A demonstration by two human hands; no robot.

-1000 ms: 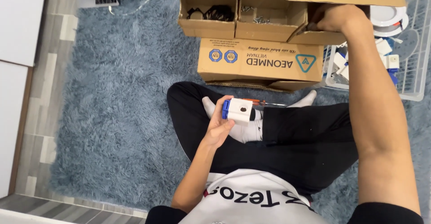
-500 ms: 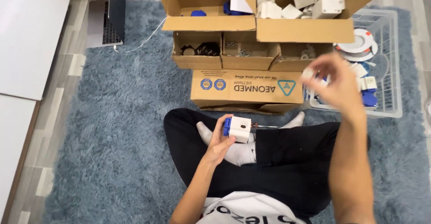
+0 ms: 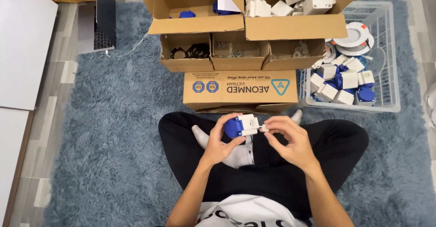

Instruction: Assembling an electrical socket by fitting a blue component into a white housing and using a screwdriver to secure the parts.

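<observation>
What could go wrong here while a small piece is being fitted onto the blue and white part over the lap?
1. The small white piece is pinched only at the right hand fingertips; a slip could drop it into the shaggy blue rug, where it may be hard to find.
2. The left hand holds the blue and white part in mid-air without support, so pressing may tilt it and misalign the fit.

We sit on blue shag rug (image 3: 104, 131); grey plank floor (image 3: 59, 72) left, white furniture (image 3: 20, 40) alongside, even light.
</observation>
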